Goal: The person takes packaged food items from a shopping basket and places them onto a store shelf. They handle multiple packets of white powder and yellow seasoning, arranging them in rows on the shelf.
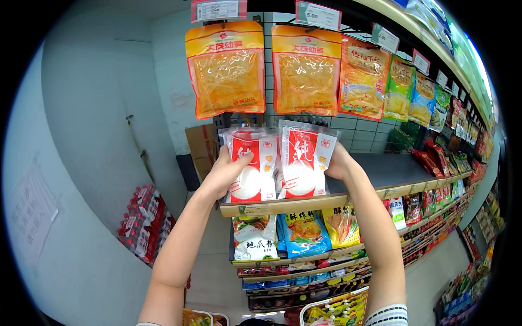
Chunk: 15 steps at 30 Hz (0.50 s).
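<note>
Two red-and-white plastic packets with white contents stand side by side at the left end of a dark shelf (369,163). My left hand (224,175) grips the left packet (251,187), its thumb across the front. More clear wrapping shows behind this packet, so several may be stacked there. My right hand (337,163) holds the right packet (299,179) by its right edge, with the fingers mostly hidden behind it. Both packets stand nearly upright, their lower edges close to the shelf's front price strip (285,206).
Orange pouches (226,69) hang from hooks just above my hands. Blue and yellow flour bags (306,234) fill the shelf below. Shrink-wrapped bottles (142,220) are stacked by the wall at left. Yellow packets lie in a basket (304,311) near the floor.
</note>
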Each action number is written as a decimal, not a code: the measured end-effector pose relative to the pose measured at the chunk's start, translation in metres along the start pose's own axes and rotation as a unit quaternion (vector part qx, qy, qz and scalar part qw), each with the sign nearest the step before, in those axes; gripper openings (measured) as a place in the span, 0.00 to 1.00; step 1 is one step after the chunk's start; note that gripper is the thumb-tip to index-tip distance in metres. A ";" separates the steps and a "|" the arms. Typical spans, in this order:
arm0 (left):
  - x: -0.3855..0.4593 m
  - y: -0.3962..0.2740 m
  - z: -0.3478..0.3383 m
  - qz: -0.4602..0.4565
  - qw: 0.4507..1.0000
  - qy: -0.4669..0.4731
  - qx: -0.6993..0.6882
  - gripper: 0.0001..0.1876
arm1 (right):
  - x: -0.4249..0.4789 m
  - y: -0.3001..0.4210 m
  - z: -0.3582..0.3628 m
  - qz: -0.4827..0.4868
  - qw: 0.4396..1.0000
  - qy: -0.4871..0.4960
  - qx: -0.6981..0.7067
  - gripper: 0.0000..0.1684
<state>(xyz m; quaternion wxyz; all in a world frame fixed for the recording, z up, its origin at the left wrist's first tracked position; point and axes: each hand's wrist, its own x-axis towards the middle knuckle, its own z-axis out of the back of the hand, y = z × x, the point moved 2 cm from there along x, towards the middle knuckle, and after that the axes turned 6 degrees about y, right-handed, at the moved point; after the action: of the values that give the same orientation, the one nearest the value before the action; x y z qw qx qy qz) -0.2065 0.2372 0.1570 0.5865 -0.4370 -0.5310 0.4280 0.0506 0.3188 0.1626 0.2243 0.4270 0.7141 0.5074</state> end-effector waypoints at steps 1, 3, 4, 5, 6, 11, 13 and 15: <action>0.001 0.003 0.002 0.000 0.999 0.032 -0.004 0.22 | 0.002 0.000 0.001 0.001 1.000 0.002 0.002 0.23; 0.003 0.013 0.013 0.029 0.999 0.019 -0.038 0.20 | 0.008 -0.005 0.005 0.003 1.000 0.006 0.006 0.23; 0.003 0.017 0.018 0.044 0.997 0.012 -0.055 0.19 | 0.012 -0.009 0.006 0.017 1.000 -0.008 0.019 0.27; 0.000 0.019 0.020 0.020 0.996 0.012 -0.080 0.19 | 0.010 -0.011 0.009 0.034 0.998 -0.029 0.045 0.29; -0.004 0.020 0.021 -0.004 0.994 0.013 -0.108 0.19 | 0.003 -0.013 0.007 0.052 0.995 -0.051 0.071 0.31; -0.019 0.007 0.016 -0.012 0.986 0.009 -0.165 0.19 | -0.030 -0.016 -0.008 0.064 0.984 -0.163 0.008 0.40; -0.016 0.004 0.009 -0.024 0.988 0.018 -0.150 0.19 | -0.028 -0.019 -0.022 0.162 0.983 -0.089 0.020 0.37; -0.015 0.004 0.003 -0.042 0.989 0.019 -0.138 0.19 | -0.033 -0.021 -0.032 0.126 0.982 -0.129 -0.054 0.29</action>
<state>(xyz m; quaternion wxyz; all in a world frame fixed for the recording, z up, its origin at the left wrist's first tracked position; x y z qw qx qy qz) -0.2108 0.2239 0.1497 0.5482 -0.4989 -0.5915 0.3173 0.0362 0.2716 0.1515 0.2718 0.5625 0.5912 0.5102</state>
